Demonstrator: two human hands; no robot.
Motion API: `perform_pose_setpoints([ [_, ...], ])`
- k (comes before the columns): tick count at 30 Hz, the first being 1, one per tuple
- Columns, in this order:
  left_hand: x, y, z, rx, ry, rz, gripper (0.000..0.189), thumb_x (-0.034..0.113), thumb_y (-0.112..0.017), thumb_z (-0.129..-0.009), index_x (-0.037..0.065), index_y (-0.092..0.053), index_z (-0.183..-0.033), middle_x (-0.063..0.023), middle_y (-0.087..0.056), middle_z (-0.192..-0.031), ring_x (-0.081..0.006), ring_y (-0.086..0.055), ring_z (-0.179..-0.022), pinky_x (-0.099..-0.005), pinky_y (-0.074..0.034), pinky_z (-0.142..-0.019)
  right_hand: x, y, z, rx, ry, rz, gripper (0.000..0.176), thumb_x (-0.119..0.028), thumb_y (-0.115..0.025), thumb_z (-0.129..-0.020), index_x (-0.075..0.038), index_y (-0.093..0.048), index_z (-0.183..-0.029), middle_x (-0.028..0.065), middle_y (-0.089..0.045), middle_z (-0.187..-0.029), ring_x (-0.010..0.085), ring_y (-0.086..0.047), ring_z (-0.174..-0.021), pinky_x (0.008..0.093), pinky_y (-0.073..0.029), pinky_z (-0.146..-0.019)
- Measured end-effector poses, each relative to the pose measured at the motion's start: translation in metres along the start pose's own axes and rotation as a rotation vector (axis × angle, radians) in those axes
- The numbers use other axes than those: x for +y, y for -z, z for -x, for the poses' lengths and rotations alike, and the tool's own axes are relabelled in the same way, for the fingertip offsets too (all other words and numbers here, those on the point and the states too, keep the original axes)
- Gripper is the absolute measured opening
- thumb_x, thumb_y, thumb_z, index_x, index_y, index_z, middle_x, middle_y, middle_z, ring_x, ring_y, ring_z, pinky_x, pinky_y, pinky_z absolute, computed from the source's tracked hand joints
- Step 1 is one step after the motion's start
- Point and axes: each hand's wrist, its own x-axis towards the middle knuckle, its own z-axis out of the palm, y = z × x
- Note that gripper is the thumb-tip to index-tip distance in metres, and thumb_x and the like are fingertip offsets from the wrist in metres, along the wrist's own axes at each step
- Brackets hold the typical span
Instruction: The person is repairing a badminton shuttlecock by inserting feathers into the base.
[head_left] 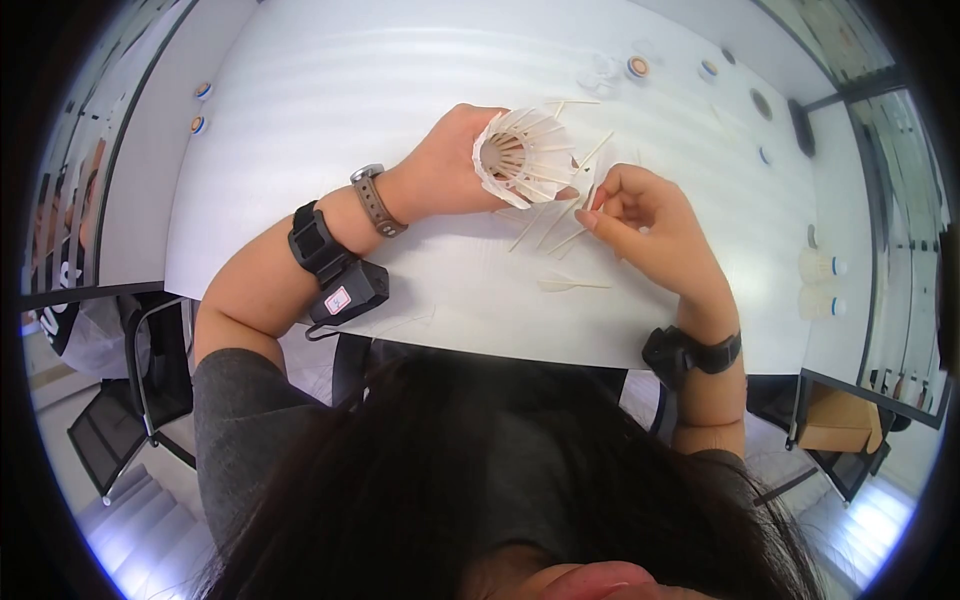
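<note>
**Shuttlecock held over the middle of the tabletop**

The shuttlecock [525, 155], a half-built ring of white feathers, sits in the left hand [445, 165] above the middle of the white tabletop [350, 90], its open skirt tipped toward the camera. The left forearm crosses the near edge and angles inward, wrist bent, with a watch [375, 200] and a black strapped device [330, 265] on it. The left fingers are curled round the shuttlecock from behind, so only the thumb side shows.

The right hand [650, 225] comes in from the near right, just beside the shuttlecock's skirt. Its fingers [598, 218] are narrowed to a pinch, thumb against forefinger, on a thin feather [588, 196]; the other fingers are loosely folded. A black band [692, 352] circles that wrist.

Loose feathers [548, 232] lie fanned on the tabletop under both hands, and a single feather [572, 285] lies nearer the near edge. Two finished shuttlecocks [822, 283] rest near the right edge; small round bases [638, 67] dot the far edge.
</note>
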Motion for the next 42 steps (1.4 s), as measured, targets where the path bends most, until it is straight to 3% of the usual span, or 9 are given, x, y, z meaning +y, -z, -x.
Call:
perform_pose_setpoints([
  [7,0.007,0.0,-0.001,-0.004,0.043,-0.024,0.031,0.02,-0.086,-0.075,0.008,-0.072,-0.1,-0.0026,-0.074,-0.1,-0.011,-0.068,-0.085,-0.0272,-0.055,-0.081,0.001,-0.009,-0.001,0.009,0.003,-0.081,0.011,-0.006,-0.067,-0.085,-0.003,-0.056,-0.084,-0.0076,-0.046,-0.062,-0.0004,-0.038,-0.055,0.0189,-0.03,-0.05],
  [14,0.02,-0.002,-0.002,-0.001,0.108,0.057,0.023,0.017,-0.083,-0.079,0.007,-0.071,-0.096,-0.0032,-0.074,-0.098,-0.0118,-0.067,-0.088,-0.0291,-0.054,-0.083,-0.003,-0.013,0.002,0.136,0.042,0.089,0.01,-0.006,-0.064,-0.076,-0.003,-0.055,-0.075,-0.003,-0.047,-0.054,0.0033,-0.04,-0.052,0.0221,-0.033,-0.05],
  [25,0.022,-0.003,-0.004,0.053,0.096,-0.064,0.032,0.022,-0.086,-0.076,0.006,-0.069,-0.099,-0.0033,-0.072,-0.098,-0.012,-0.066,-0.088,-0.028,-0.054,-0.08,-0.008,-0.012,0.007,0.036,0.006,0.047,0.011,-0.009,-0.067,-0.082,-0.001,-0.06,-0.081,-0.0052,-0.049,-0.058,0.002,-0.039,-0.054,0.0212,-0.032,-0.051],
  [28,0.018,-0.003,-0.006,-0.017,0.179,0.143,0.047,0.033,-0.089,-0.072,0.005,-0.065,-0.103,-0.0021,-0.069,-0.095,-0.0108,-0.063,-0.087,-0.0271,-0.052,-0.081,-0.007,-0.012,0.008,-0.01,-0.005,0.017,0.013,-0.01,-0.069,-0.086,0.0,-0.062,-0.083,-0.0072,-0.048,-0.059,0.0,-0.038,-0.055,0.0196,-0.03,-0.05],
  [31,0.032,0.0,-0.006,-0.031,0.263,0.206,0.049,0.029,-0.089,-0.072,0.006,-0.063,-0.106,-0.0013,-0.068,-0.097,-0.0095,-0.062,-0.089,-0.0269,-0.051,-0.082,-0.01,-0.014,0.009,-0.053,-0.058,-0.032,0.014,-0.011,-0.071,-0.087,0.001,-0.064,-0.084,-0.0079,-0.047,-0.06,-0.0001,-0.038,-0.055,0.0198,-0.029,-0.05],
  [42,0.025,-0.001,-0.004,-0.042,0.249,0.258,0.037,0.023,-0.085,-0.077,0.006,-0.064,-0.102,-0.0003,-0.069,-0.09,-0.009,-0.063,-0.085,-0.0263,-0.051,-0.08,-0.011,-0.019,0.007,-0.073,-0.06,-0.018,0.015,-0.014,-0.071,-0.089,-0.002,-0.065,-0.083,-0.008,-0.048,-0.06,-0.0007,-0.037,-0.054,0.0198,-0.028,-0.05],
])
